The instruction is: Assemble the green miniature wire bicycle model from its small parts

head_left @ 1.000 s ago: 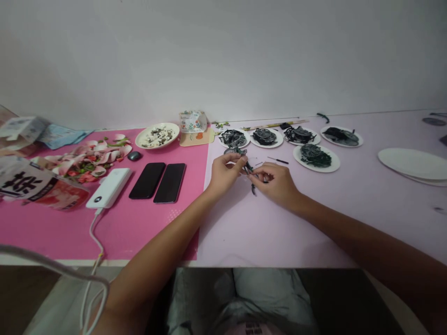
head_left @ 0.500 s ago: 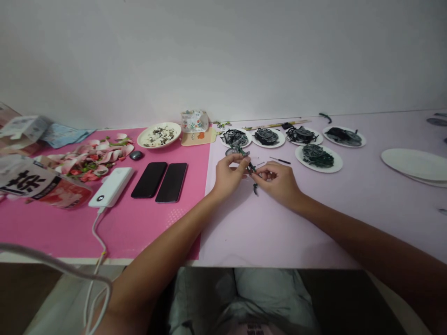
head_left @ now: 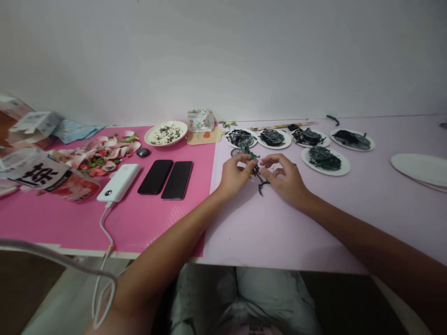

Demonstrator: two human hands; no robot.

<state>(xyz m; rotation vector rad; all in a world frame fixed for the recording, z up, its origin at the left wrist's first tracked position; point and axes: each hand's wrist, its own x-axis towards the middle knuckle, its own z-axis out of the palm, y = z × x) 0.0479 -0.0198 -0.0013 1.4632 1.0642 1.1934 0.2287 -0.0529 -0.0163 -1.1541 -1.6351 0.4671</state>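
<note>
Between my hands is a small dark-green and black model bicycle [head_left: 256, 171], with a grey spoked wheel [head_left: 237, 152] at its far end and a thin curved part at its near end. My left hand [head_left: 236, 176] pinches its frame between thumb and fingers. On the other side, my right hand [head_left: 287, 179] has curled fingers, with thumb and forefinger at the frame. The fingertips partly hide the frame, and I cannot make out any small part between them. Just behind the model, a white plate [head_left: 252, 143] bears similar grey wheels and black pieces.
Several more plates of parts stand behind, among them a nearer plate [head_left: 344, 170]. Stacked white plates [head_left: 419, 168] lie at right. On the pink mat are two phones [head_left: 177, 180], a white power bank [head_left: 119, 183] with a cable, a bowl [head_left: 166, 134] and pink petal-like pieces [head_left: 101, 153].
The view has shifted slightly, moving the scene to the right. My right forefinger has lifted from its lower pinch toward the middle of the model. My left hand keeps its hold.
</note>
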